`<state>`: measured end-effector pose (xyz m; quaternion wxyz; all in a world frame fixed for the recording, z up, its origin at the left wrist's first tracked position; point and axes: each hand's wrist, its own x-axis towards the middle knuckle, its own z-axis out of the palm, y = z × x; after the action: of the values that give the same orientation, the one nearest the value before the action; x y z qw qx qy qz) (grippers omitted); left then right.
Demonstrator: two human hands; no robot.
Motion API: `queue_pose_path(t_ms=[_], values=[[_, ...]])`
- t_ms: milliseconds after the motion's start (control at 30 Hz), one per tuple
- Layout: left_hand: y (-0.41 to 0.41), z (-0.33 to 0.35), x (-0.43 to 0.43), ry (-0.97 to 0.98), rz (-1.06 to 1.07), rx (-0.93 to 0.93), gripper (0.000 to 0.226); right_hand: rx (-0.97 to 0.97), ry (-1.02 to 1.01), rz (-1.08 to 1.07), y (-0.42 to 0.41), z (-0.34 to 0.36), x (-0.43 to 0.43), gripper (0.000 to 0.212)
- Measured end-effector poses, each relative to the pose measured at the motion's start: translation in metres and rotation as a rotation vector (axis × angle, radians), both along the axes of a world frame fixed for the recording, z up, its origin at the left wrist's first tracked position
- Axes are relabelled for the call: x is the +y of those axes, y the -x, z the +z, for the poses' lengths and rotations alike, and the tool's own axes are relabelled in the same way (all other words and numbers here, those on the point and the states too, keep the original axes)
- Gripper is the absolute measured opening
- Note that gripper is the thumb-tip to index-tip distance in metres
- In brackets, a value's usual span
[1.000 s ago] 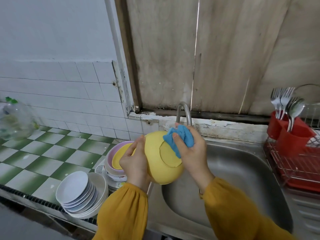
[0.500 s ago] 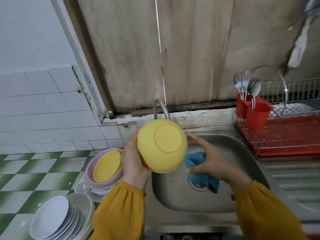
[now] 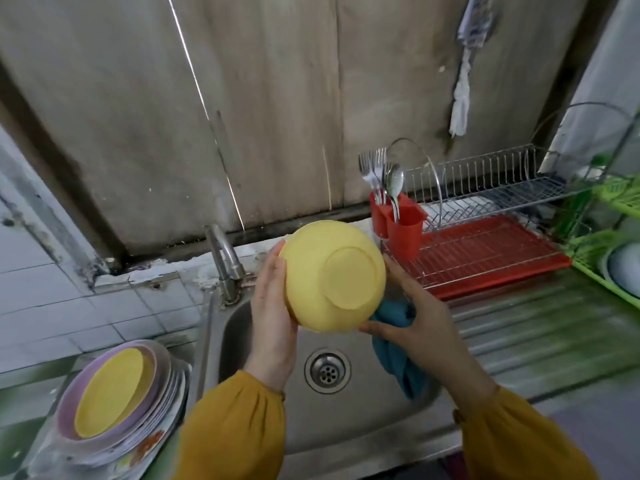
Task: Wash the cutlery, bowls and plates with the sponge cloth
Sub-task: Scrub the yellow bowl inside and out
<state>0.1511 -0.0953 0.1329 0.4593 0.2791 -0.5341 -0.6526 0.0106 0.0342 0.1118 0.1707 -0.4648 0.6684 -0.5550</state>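
I hold the yellow bowl [image 3: 332, 275] above the sink [image 3: 367, 414], tipped so its flat round foot faces me and its inside faces away. The plastic looks smooth and evenly coloured. My left hand [image 3: 272, 306] grips its left edge, thumb on the outside and palm along the wall; the fingers are behind the bowl, so I cannot tell how they lie. My right hand [image 3: 415, 317] is at the lower right side, thumb touching the bowl, and clutches the teal sponge cloth [image 3: 398, 355], whose loose end hangs down over the basin.

Below sits the drain [image 3: 327, 371]; the tap [image 3: 223, 258] stands just left of my left hand. A stack of plates [image 3: 114, 393], topped by a yellow one in a purple dish, lies on the left counter. To the right, a red cutlery holder [image 3: 401, 226] carries forks [image 3: 372, 171] and a spoon [image 3: 394, 183] beside a wire dish rack [image 3: 485, 181] on a red drip tray [image 3: 485, 258]. A green rack [image 3: 609, 237] is cut off at the frame's edge and blurred.
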Motion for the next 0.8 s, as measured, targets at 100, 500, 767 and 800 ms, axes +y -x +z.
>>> queue_pose_path(t_ms=[100,500,767,800], values=[[0.033,0.004,0.017,0.147,-0.118,-0.092,0.055,-0.019,0.042,-0.075,0.029,0.006,0.021,0.091],[0.213,0.016,0.080,1.001,-0.307,-0.497,0.137,0.046,-0.031,-0.380,0.181,0.010,0.130,0.087],[0.354,0.018,0.134,1.173,-0.350,-0.507,0.137,0.053,-0.042,-0.683,0.270,0.009,0.201,0.078],[0.370,0.018,0.139,1.175,-0.372,-0.495,0.136,0.060,-0.043,-0.717,0.280,0.007,0.206,0.078]])
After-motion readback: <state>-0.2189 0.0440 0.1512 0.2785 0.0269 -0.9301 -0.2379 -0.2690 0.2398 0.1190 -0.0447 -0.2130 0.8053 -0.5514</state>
